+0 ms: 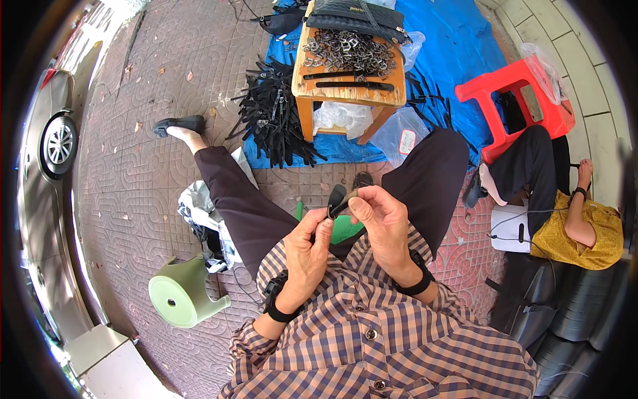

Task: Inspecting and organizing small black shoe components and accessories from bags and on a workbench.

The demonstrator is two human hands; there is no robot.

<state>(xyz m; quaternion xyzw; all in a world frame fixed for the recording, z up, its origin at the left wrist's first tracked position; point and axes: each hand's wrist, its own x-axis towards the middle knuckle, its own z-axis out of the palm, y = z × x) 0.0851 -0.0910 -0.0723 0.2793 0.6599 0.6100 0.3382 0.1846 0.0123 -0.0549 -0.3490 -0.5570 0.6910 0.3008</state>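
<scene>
In front of my lap, both hands hold a short black strap (337,197) between them. Its upper part bends into a loop. My left hand (306,256) pinches the strap's lower left part between thumb and fingers. Closed on its other end is my right hand (384,229), thumb pressed against the forefinger. Whether a small buckle sits under the fingertips I cannot make out. Ahead stands a wooden stool (397,90) bearing a heap of metal buckles (349,52), two dark slim tools or strips (354,85) and a black quilted pouch (359,20).
A pile of black straps (272,113) lies left of the stool, partly on a blue sheet (458,40). Plastic stools, red (488,100) and pale green (174,300), stand either side. A person in a yellow top (578,233) sits at right. A car (50,199) is at left.
</scene>
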